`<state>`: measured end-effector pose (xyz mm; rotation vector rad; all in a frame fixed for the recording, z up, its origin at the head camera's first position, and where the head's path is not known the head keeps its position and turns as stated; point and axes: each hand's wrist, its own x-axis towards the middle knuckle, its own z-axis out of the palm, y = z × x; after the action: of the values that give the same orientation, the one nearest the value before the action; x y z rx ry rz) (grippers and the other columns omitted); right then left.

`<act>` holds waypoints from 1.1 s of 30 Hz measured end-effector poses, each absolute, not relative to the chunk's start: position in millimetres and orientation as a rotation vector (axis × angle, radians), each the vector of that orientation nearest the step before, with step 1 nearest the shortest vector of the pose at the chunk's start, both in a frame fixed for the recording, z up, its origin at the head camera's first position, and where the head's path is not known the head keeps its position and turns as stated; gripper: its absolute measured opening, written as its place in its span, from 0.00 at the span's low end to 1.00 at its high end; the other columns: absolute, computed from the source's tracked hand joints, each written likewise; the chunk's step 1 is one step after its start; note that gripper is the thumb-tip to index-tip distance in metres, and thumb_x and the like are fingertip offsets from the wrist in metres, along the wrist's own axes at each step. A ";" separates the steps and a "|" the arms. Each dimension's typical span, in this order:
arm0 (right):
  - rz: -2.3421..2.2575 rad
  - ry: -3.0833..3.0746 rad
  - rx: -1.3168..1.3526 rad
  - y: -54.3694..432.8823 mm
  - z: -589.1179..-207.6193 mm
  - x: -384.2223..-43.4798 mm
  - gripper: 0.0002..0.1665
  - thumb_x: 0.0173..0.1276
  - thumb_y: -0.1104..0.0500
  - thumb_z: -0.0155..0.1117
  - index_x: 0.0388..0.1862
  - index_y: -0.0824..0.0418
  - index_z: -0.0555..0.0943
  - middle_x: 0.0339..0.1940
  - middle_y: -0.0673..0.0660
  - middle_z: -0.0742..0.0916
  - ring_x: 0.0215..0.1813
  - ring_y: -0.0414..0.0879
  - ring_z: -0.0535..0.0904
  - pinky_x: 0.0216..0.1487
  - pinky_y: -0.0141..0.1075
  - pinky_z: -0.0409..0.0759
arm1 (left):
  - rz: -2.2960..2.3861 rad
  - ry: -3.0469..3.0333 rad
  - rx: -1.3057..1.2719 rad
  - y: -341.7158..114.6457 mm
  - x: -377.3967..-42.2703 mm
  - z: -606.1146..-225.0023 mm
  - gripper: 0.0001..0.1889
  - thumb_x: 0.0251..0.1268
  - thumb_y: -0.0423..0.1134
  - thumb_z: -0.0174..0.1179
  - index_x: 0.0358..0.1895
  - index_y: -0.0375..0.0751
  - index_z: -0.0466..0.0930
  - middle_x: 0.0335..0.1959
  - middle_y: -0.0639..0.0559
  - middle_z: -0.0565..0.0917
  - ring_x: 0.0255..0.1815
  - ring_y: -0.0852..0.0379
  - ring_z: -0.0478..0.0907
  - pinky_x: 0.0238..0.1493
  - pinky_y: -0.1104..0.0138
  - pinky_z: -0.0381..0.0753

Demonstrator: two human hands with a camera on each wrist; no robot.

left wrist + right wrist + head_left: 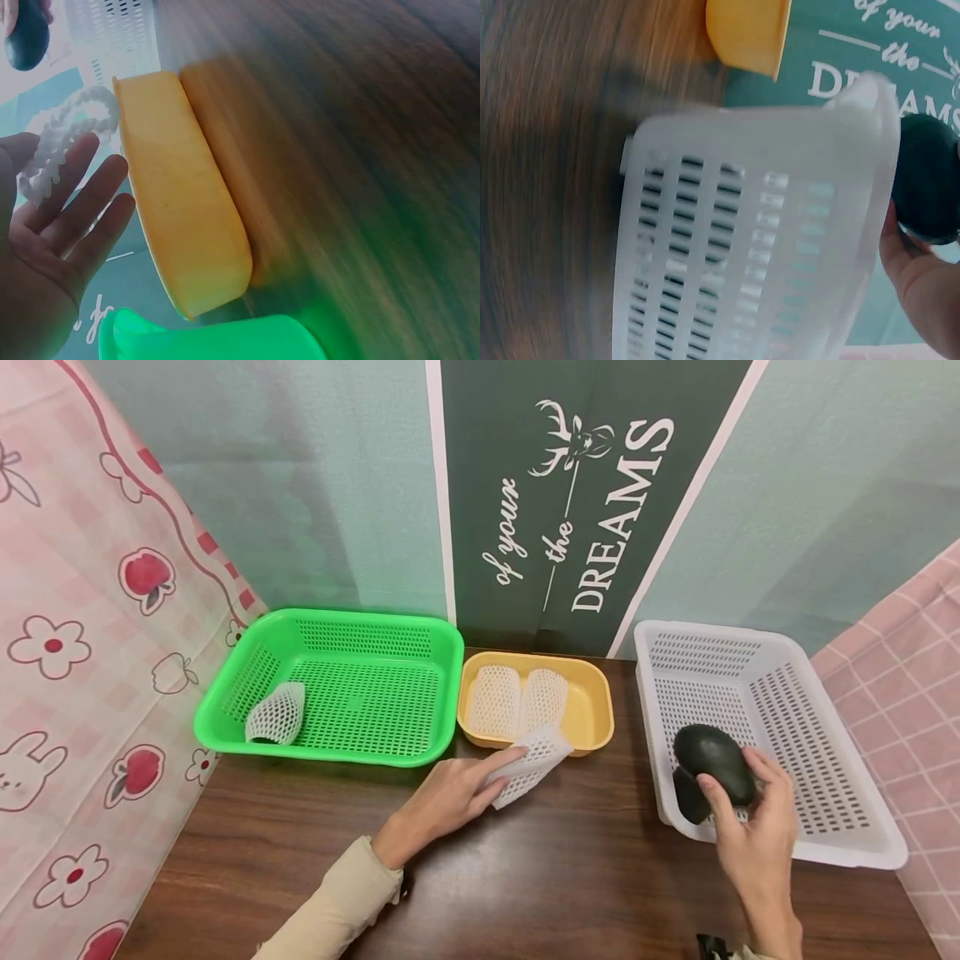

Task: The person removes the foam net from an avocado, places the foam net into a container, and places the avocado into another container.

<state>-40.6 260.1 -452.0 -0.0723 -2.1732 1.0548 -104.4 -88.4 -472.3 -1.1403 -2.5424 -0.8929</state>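
Note:
My left hand (453,793) pinches a white foam net sleeve (534,764) between thumb and index finger, in front of the yellow bin (596,714). In the left wrist view the sleeve's end (97,101) gapes and the other fingers spread away from it. Over the near left part of the white basket (847,852), my right hand (761,835) grips a dark green avocado (712,758). Another dark avocado (690,797) lies below it in that basket, partly hidden. Two more foam net sleeves (495,697) lie flat in the yellow bin.
At the left stands a green basket (330,755), with a net-wrapped avocado (277,714) in its near left corner. The brown wooden table (570,877) runs in front of the containers. Printed cloths (315,485) hang behind and at both sides.

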 end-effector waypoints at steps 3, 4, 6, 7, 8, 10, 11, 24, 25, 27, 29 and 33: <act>0.972 -2.214 -0.234 268.5 -450.9 -41.3 0.37 0.58 0.70 0.72 0.67 0.70 0.71 0.65 0.64 0.79 0.46 0.20 0.70 0.40 0.11 0.65 | -0.920 -2.510 -1.125 -83.4 -107.3 -470.1 0.23 0.70 0.37 0.60 0.66 0.52 0.76 0.36 0.53 0.88 0.16 0.71 0.55 0.18 0.80 0.58; 0.958 -2.227 -0.271 271.3 -451.1 -41.4 0.38 0.59 0.70 0.73 0.68 0.69 0.71 0.65 0.67 0.78 0.45 0.19 0.70 0.40 0.12 0.64 | -0.932 -2.499 -1.117 -81.5 -108.4 -469.2 0.22 0.70 0.37 0.59 0.66 0.53 0.76 0.37 0.53 0.89 0.15 0.72 0.55 0.18 0.81 0.57; 0.939 -2.241 -0.314 276.4 -452.1 -42.1 0.38 0.58 0.69 0.73 0.68 0.68 0.71 0.65 0.69 0.78 0.47 0.23 0.74 0.45 0.14 0.66 | -0.945 -2.482 -1.101 -78.0 -110.4 -467.7 0.22 0.70 0.37 0.59 0.65 0.52 0.77 0.33 0.53 0.88 0.15 0.72 0.54 0.17 0.81 0.56; 0.927 -2.244 -0.317 278.8 -453.1 -42.4 0.38 0.58 0.69 0.74 0.68 0.68 0.71 0.65 0.70 0.78 0.51 0.29 0.77 0.50 0.15 0.67 | -0.951 -2.476 -1.094 -76.4 -111.3 -467.1 0.22 0.69 0.37 0.59 0.65 0.52 0.77 0.29 0.54 0.87 0.14 0.72 0.53 0.17 0.81 0.56; 0.914 -2.245 -0.317 281.0 -454.2 -42.7 0.39 0.57 0.68 0.74 0.68 0.69 0.71 0.65 0.71 0.78 0.56 0.37 0.79 0.54 0.17 0.67 | -0.953 -2.473 -1.089 -75.0 -112.1 -466.3 0.22 0.69 0.37 0.59 0.65 0.52 0.77 0.25 0.54 0.85 0.14 0.73 0.53 0.17 0.82 0.55; 0.889 -2.248 -0.314 285.5 -456.3 -43.5 0.39 0.56 0.68 0.75 0.67 0.71 0.71 0.65 0.73 0.77 0.66 0.53 0.76 0.65 0.21 0.64 | -0.955 -2.476 -1.072 -72.3 -113.8 -464.8 0.21 0.69 0.36 0.58 0.65 0.52 0.77 0.18 0.56 0.81 0.14 0.72 0.53 0.17 0.81 0.55; 0.876 -2.256 -0.321 287.7 -457.3 -43.6 0.39 0.56 0.68 0.75 0.67 0.71 0.71 0.66 0.73 0.76 0.68 0.60 0.74 0.68 0.24 0.63 | -0.954 -2.478 -1.064 -71.1 -114.7 -464.2 0.21 0.69 0.36 0.58 0.65 0.52 0.78 0.16 0.57 0.77 0.14 0.72 0.52 0.17 0.81 0.54; 0.779 -2.425 -0.654 306.9 -464.8 -44.3 0.37 0.59 0.58 0.72 0.64 0.69 0.70 0.63 0.73 0.75 0.61 0.71 0.69 0.56 0.63 0.64 | -0.944 -2.538 -1.019 -50.7 -131.9 -457.4 0.14 0.73 0.38 0.55 0.55 0.47 0.84 0.33 0.56 0.89 0.18 0.69 0.64 0.20 0.78 0.64; 0.777 -2.442 -0.685 307.0 -465.5 -44.3 0.37 0.59 0.56 0.72 0.64 0.69 0.70 0.62 0.73 0.74 0.60 0.71 0.69 0.54 0.63 0.64 | -0.942 -2.547 -1.013 -48.7 -133.5 -457.0 0.13 0.73 0.39 0.54 0.55 0.47 0.83 0.29 0.56 0.87 0.17 0.68 0.64 0.20 0.77 0.64; 0.772 -2.480 -0.741 307.1 -465.7 -44.6 0.37 0.60 0.53 0.71 0.64 0.68 0.70 0.62 0.72 0.74 0.60 0.70 0.69 0.50 0.63 0.64 | -0.920 -2.570 -0.994 -44.8 -136.7 -456.0 0.14 0.73 0.40 0.55 0.56 0.48 0.82 0.25 0.56 0.85 0.18 0.67 0.66 0.21 0.75 0.67; 0.773 -2.515 -0.797 307.2 -464.7 -45.0 0.38 0.60 0.51 0.70 0.64 0.67 0.69 0.62 0.71 0.73 0.60 0.70 0.68 0.48 0.64 0.64 | -0.896 -2.599 -0.965 -40.5 -139.6 -454.7 0.14 0.73 0.42 0.55 0.57 0.49 0.81 0.24 0.55 0.84 0.20 0.65 0.71 0.23 0.72 0.73; 0.754 -2.584 -0.863 307.7 -462.5 -45.6 0.39 0.61 0.48 0.70 0.63 0.67 0.69 0.62 0.71 0.71 0.58 0.71 0.69 0.45 0.64 0.65 | -0.878 -2.667 -0.914 -32.1 -144.5 -452.3 0.16 0.73 0.45 0.54 0.60 0.51 0.78 0.26 0.53 0.85 0.26 0.60 0.80 0.28 0.64 0.81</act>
<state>-45.6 307.7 -462.5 -0.8627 -2.5845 0.7536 -144.5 -32.1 -452.3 -0.9139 -2.6669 -0.8777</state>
